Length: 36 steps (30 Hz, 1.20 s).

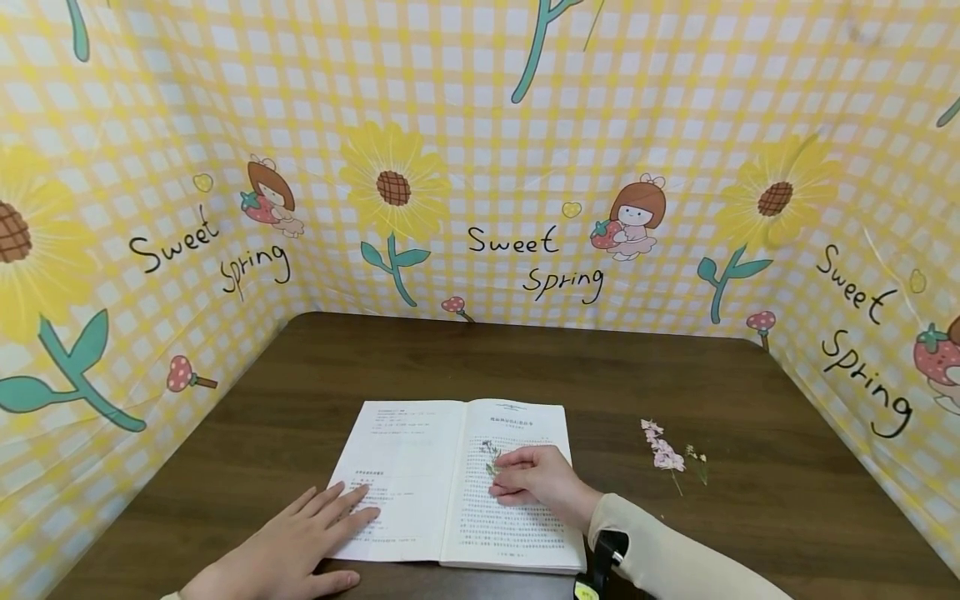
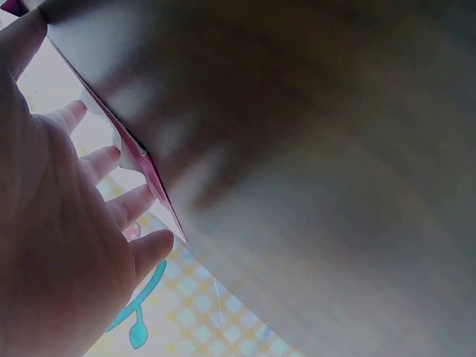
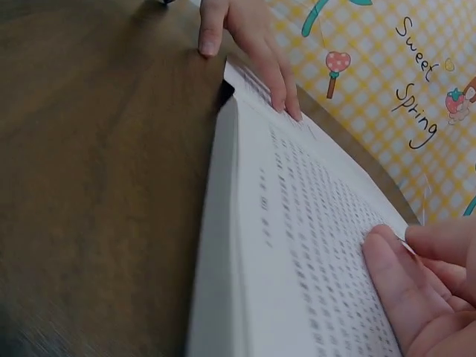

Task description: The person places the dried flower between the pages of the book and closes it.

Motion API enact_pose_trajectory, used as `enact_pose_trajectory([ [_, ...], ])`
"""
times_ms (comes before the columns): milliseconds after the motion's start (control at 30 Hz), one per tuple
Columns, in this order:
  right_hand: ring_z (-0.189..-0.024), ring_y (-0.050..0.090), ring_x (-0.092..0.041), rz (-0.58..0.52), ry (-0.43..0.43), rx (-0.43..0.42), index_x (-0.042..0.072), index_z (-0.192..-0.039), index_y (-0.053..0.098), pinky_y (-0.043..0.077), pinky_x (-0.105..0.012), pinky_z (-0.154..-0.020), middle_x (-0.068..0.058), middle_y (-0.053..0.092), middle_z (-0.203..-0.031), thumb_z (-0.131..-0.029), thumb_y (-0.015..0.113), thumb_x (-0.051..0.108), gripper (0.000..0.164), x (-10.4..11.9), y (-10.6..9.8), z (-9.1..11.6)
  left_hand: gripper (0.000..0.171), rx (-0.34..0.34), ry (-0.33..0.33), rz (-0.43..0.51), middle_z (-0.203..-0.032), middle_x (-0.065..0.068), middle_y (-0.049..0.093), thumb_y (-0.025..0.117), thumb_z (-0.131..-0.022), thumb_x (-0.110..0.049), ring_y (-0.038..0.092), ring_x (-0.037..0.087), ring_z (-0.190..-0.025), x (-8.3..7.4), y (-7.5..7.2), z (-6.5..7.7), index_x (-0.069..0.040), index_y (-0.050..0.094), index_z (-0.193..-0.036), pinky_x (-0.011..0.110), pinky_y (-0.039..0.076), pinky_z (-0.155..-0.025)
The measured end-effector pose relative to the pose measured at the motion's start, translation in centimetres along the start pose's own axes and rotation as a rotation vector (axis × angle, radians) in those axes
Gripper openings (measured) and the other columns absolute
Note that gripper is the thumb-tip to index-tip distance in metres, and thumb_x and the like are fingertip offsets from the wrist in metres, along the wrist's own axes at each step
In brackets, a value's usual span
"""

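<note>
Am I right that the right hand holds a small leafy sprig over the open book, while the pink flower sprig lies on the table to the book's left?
Not quite: the pink flower sprig lies to the right of the open book, as the head view shows; the right hand does hold the small leafy sprig.

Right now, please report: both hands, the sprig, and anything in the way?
Right hand pinches small sprig at right page. Left hand touches left page. No obstacle seen by the sprig; pink flowers lie apart, right of the book.
</note>
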State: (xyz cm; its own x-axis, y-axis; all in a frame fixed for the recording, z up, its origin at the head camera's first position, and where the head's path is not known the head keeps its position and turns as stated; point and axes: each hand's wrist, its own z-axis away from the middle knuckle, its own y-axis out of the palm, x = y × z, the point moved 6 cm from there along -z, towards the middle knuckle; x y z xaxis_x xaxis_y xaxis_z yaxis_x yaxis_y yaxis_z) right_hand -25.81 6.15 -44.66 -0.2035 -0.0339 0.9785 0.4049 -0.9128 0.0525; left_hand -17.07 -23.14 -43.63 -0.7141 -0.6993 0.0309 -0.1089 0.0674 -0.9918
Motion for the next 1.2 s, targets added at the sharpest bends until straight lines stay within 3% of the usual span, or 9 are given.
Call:
enact_pose_trajectory([
  [167, -0.073, 0.073, -0.023, 0.069, 0.033, 0.048, -0.011, -0.116, 0.06, 0.06, -0.037, -0.069, -0.015, 0.069, -0.084, -0.096, 0.063, 0.007, 0.027, 0.3, 0.0, 0.0, 0.071, 0.004, 0.0, 0.002, -0.147, 0.019, 0.048, 0.052, -0.095, -0.062, 0.05, 0.044, -0.127, 0.0, 0.0, 0.0, -0.013, 0.047, -0.146, 0.065, 0.043, -0.093],
  [367, -0.064, 0.071, -0.023, 0.078, 0.093, 0.128, -0.006, -0.117, 0.051, 0.06, -0.04, -0.064, -0.015, 0.064, -0.076, -0.1, 0.057, 0.014, 0.026, 0.5, 0.0, 0.4, 0.07, 0.012, 0.003, 0.004, -0.146, 0.019, 0.048, 0.052, -0.095, -0.062, 0.05, 0.045, -0.127, -0.1, -0.1, -0.1, -0.012, 0.049, -0.145, 0.065, 0.043, -0.092],
  [567, -0.063, 0.069, -0.021, 0.073, 0.099, 0.176, -0.004, -0.12, 0.048, 0.06, -0.04, -0.064, -0.015, 0.065, -0.079, -0.101, 0.055, 0.016, 0.028, 0.8, -0.1, 1.0, 0.07, 0.006, 0.004, 0.002, -0.146, 0.019, 0.049, 0.053, -0.095, -0.061, 0.051, 0.045, -0.126, -0.1, -0.2, -0.1, -0.012, 0.049, -0.145, 0.065, 0.043, -0.092],
  [767, -0.066, 0.068, -0.02, 0.079, 0.075, 0.221, -0.004, -0.125, 0.048, 0.059, -0.038, -0.059, -0.015, 0.065, -0.088, -0.1, 0.056, 0.019, 0.035, 1.4, -0.7, 2.1, 0.069, -0.046, 0.027, -0.025, -0.143, 0.021, 0.051, 0.06, -0.093, -0.057, 0.052, 0.048, -0.123, -0.3, -0.2, 0.1, -0.011, 0.049, -0.144, 0.065, 0.045, -0.089],
  [1000, -0.06, 0.065, -0.018, 0.147, 0.009, 0.108, -0.006, -0.125, 0.049, 0.055, -0.031, -0.049, -0.014, 0.067, -0.086, -0.097, 0.061, 0.015, 0.037, 2.4, -3.2, 3.2, 0.07, -0.005, -0.003, 0.001, -0.146, 0.02, 0.049, 0.056, -0.094, -0.059, 0.05, 0.047, -0.126, -0.1, 0.0, 0.1, -0.012, 0.049, -0.145, 0.066, 0.043, -0.091],
  [1200, -0.046, 0.056, -0.013, 0.25, -0.018, -0.028, -0.004, -0.121, 0.052, 0.049, -0.027, -0.041, -0.007, 0.061, -0.071, -0.092, 0.069, 0.012, 0.037, 1.8, -5.3, 3.9, 0.069, -0.025, 0.014, -0.02, -0.144, 0.02, 0.051, 0.058, -0.094, -0.058, 0.051, 0.048, -0.124, -0.2, -0.1, 0.0, -0.011, 0.05, -0.144, 0.065, 0.044, -0.09],
])
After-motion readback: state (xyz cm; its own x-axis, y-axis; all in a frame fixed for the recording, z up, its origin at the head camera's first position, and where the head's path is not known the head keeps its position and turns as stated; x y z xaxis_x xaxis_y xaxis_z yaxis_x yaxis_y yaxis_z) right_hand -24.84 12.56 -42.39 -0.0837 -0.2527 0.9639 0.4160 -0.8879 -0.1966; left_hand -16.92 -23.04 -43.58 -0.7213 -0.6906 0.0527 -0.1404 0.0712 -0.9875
